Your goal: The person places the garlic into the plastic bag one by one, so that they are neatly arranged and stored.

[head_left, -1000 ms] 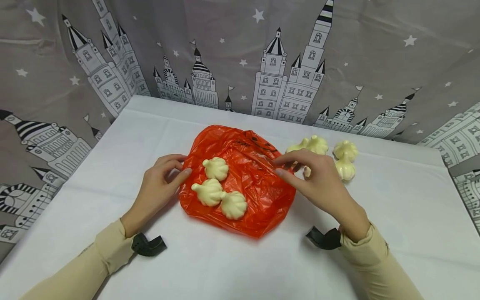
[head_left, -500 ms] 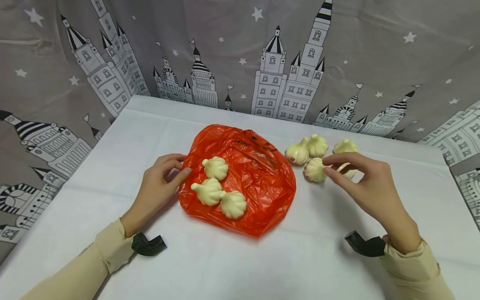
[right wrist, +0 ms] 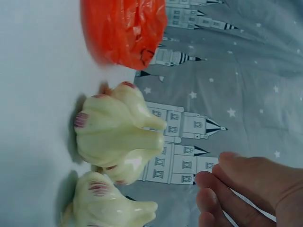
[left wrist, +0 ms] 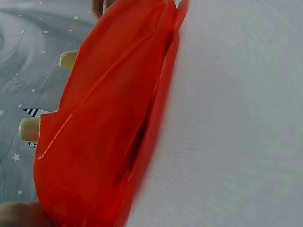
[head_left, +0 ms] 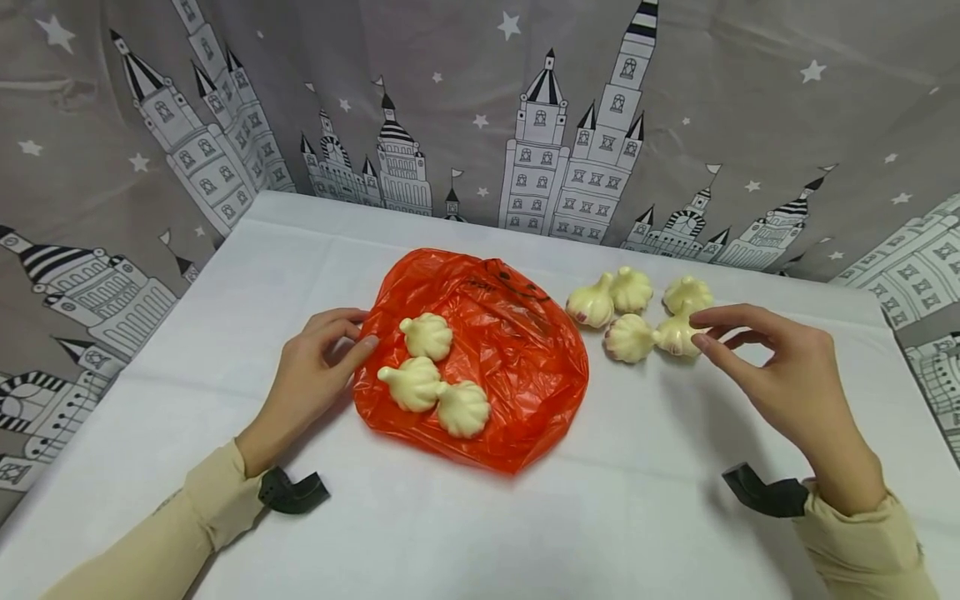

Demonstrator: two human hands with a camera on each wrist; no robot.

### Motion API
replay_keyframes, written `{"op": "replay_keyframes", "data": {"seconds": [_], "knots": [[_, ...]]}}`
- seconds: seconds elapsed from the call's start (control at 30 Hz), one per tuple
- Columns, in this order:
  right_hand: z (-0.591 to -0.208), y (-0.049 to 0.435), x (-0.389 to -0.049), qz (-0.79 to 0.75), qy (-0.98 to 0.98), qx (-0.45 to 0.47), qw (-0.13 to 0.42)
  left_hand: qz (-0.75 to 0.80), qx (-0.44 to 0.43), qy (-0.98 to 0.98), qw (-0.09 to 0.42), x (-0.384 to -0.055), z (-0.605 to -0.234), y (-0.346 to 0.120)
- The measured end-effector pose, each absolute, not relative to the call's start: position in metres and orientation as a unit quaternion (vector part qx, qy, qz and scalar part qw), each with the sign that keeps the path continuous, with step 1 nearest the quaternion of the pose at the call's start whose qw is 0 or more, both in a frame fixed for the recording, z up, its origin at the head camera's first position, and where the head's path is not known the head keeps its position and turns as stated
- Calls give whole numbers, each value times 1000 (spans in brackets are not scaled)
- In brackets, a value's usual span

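A red plastic bag (head_left: 525,392) lies on the white table, with three pale garlic bulbs, one of them a garlic bulb (head_left: 427,337) farther back, on its left half. At the bag's left edge, my left hand (head_left: 311,379) holds the plastic between thumb and fingers; in the left wrist view the bag (left wrist: 104,118) hides most of that grip. Over the group on the right, my right hand (head_left: 787,375) hovers with thumb and fingers apart. Its fingertips are nearest the glossy garlic bulb (head_left: 677,335); the right wrist view shows a gap between the fingers and the bulbs (right wrist: 113,127).
Right of the bag sit several more bulbs, among them a garlic bulb (head_left: 591,302) with a purplish base and another bulb (head_left: 687,294) at the back. A grey curtain (head_left: 450,100) printed with castles and stars stands behind the table (head_left: 525,533).
My right hand has moved right, from above the bag's right side, past the nearest loose bulb, to the rightmost bulbs. The left hand has stayed at the bag; the bulbs have not visibly moved.
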State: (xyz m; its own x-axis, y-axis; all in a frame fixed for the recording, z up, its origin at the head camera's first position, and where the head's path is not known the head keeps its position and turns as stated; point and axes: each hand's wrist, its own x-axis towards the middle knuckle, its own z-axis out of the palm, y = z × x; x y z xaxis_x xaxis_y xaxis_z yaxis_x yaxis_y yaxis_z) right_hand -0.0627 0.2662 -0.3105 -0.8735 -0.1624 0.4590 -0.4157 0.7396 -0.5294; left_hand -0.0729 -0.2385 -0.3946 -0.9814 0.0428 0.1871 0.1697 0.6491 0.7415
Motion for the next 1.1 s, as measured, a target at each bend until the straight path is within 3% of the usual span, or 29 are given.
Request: {"op": "replay_keyframes", "data": {"seconds": [0.47,1.1], "knots": [[-340,248,-73,305,-918,186,172,-416,-63,-904,78,-73,-393,-238],[-360,234,-81,266,-916,201,225,-421,-58,-902,74,-73,-395,-238]]}}
